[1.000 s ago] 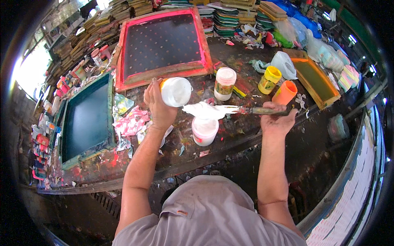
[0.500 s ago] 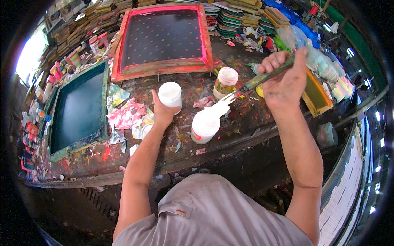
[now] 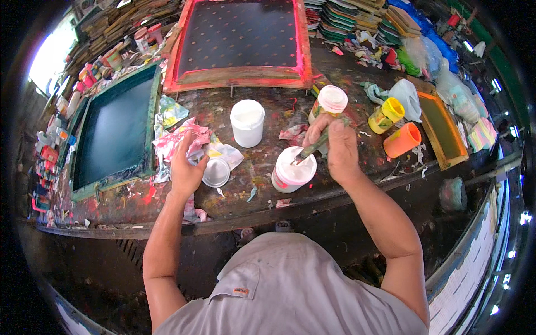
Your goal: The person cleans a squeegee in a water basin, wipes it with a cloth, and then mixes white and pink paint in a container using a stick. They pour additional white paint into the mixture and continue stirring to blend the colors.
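Note:
My right hand (image 3: 341, 148) is closed around the handle of a paint-stained spatula (image 3: 319, 144). The spatula slants down to the left, and its tip is inside a tub of white paint (image 3: 287, 180) near the table's front edge. My left hand (image 3: 187, 170) has its fingers apart, beside a crumpled pink-stained rag (image 3: 174, 144) and a round, shallow clear lid (image 3: 216, 174). Between the hands, farther back, an uncovered white tub (image 3: 247, 127) with white contents stands upright. Behind my right hand is another tub (image 3: 331, 98) with pale pink contents, partly hidden by that hand.
A green-framed screen (image 3: 114, 134) lies at left, a pink-edged screen (image 3: 237, 42) at the back. To the right are a yellow tub (image 3: 385, 116), a tilted orange tub (image 3: 402, 140) and a small wooden-framed screen (image 3: 444, 128). The stained table's front edge (image 3: 234, 216) runs before me.
My left hand has let go of the white tub and moved left toward the rag and lid. My right hand has brought the raised, dripping spatula down into the paint tub. The view has shifted.

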Motion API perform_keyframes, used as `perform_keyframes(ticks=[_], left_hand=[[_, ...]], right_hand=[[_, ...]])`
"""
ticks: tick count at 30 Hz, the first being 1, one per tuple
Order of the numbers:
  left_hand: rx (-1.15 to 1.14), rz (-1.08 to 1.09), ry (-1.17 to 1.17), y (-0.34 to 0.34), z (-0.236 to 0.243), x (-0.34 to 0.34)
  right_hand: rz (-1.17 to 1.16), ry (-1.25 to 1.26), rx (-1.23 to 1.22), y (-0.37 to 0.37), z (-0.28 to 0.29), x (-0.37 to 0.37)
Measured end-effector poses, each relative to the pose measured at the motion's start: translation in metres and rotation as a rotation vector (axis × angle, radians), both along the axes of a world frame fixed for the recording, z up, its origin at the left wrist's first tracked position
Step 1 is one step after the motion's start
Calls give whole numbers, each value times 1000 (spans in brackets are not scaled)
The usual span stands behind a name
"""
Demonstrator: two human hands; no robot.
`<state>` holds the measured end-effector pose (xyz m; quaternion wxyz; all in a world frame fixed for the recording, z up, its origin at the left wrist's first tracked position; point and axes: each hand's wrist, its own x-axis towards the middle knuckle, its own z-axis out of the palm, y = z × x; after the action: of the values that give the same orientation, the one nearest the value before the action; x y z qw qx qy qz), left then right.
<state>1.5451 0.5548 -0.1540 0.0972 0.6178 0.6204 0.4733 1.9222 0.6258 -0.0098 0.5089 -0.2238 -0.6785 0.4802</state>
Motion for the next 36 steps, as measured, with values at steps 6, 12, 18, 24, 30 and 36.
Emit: perform_keyframes(ticks=[6, 12, 18, 24, 30, 36], left_hand=[[138, -16, 21, -8, 14, 32], [-138, 114, 369, -4, 18, 65], [-373, 93, 522, -41, 15, 65], [20, 67, 482, -13, 41, 81], [-35, 84, -221, 95, -4, 122], [90, -45, -214, 103, 5, 137]], right_hand=[[-163, -116, 80, -12, 5, 41], [-422, -93, 232, -38, -31, 97], [-629, -162, 71, -66, -84, 156], [-717, -139, -74, -81, -123, 154], [-659, -341, 70, -70, -117, 122], [-623, -462, 291, -70, -111, 129]])
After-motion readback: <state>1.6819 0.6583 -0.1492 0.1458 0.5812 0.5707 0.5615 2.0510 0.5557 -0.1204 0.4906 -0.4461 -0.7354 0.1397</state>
